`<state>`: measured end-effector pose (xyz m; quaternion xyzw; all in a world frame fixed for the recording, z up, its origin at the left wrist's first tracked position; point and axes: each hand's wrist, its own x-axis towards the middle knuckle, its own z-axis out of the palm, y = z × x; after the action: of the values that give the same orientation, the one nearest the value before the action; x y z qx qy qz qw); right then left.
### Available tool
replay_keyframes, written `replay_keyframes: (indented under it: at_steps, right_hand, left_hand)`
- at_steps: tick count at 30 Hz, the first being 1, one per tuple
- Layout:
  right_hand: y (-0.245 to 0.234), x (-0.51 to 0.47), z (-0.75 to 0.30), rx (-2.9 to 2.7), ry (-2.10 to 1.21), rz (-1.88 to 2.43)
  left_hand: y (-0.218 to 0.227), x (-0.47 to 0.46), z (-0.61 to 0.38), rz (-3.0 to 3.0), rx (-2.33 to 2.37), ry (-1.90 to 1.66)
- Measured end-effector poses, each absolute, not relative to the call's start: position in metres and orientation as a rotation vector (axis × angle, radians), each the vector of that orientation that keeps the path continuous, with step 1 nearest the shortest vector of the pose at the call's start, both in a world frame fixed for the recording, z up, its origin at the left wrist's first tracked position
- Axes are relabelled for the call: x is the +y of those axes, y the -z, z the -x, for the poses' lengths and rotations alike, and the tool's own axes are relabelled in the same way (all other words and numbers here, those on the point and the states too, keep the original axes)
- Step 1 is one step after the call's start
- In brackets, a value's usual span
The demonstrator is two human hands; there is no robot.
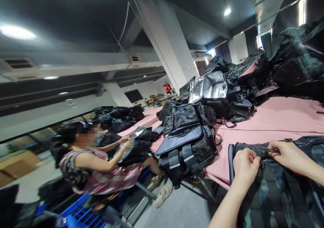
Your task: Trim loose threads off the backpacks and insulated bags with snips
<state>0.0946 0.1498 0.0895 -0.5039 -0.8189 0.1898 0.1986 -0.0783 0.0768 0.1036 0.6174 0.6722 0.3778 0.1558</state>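
A dark camouflage backpack point(275, 187) with rows of webbing straps lies in front of me at the lower right. My left hand point(246, 167) is closed at its upper edge, thumb and fingertips pinched together; what they pinch is too small to make out. Just to the right, my right hand point(287, 155) is closed around a slim dark tool point(273, 150), whose tip points toward the left hand. Most of that tool is hidden by the fingers, so its kind does not show.
Camouflage backpacks point(187, 147) are piled on the pink table point(280, 116), one cooler bag point(215, 86) showing its silver lining. A co-worker point(98, 167) sits at left, handling a dark bag point(136, 148). A blue crate point(81, 212) and cardboard box point(20, 167) stand on the floor.
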Motion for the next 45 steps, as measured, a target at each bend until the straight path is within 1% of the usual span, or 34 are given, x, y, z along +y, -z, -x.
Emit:
replay_keyframes:
  at_steps: [6, 9, 12, 17, 19, 29, 40, 42, 45]
  right_hand:
    - [-0.093, 0.148, -0.094, -2.316, -0.525, 1.426]
    - [-0.092, 0.144, -0.094, -2.296, -0.552, 1.395]
    - [-0.087, 0.133, -0.093, -2.214, -0.54, 1.337]
    - [-0.081, 0.107, -0.089, -2.239, -0.213, 1.479]
    - [-0.079, 0.099, -0.087, -2.277, -0.145, 1.515]
    - [-0.082, 0.093, -0.078, -2.299, -0.224, 1.525]
    - [-0.072, 0.092, -0.073, -2.223, -0.141, 1.468]
    - [-0.07, 0.091, -0.071, -2.204, -0.16, 1.449]
    - [-0.068, 0.091, -0.069, -2.141, -0.275, 1.433]
  left_hand:
    - [-0.094, 0.084, 0.081, -1.523, 1.825, -1.052]
    - [-0.092, 0.086, 0.076, -1.417, 1.853, -1.105]
    - [-0.094, 0.085, 0.069, -1.452, 1.916, -1.173]
    - [-0.097, 0.083, 0.063, -1.544, 2.044, -1.173]
    - [-0.098, 0.083, 0.063, -1.548, 2.066, -1.163]
    - [-0.092, 0.084, 0.064, -1.555, 2.054, -1.196]
    - [-0.092, 0.083, 0.063, -1.541, 2.026, -1.225]
    - [-0.092, 0.083, 0.064, -1.536, 1.998, -1.249]
    - [-0.09, 0.084, 0.066, -1.507, 1.941, -1.29]
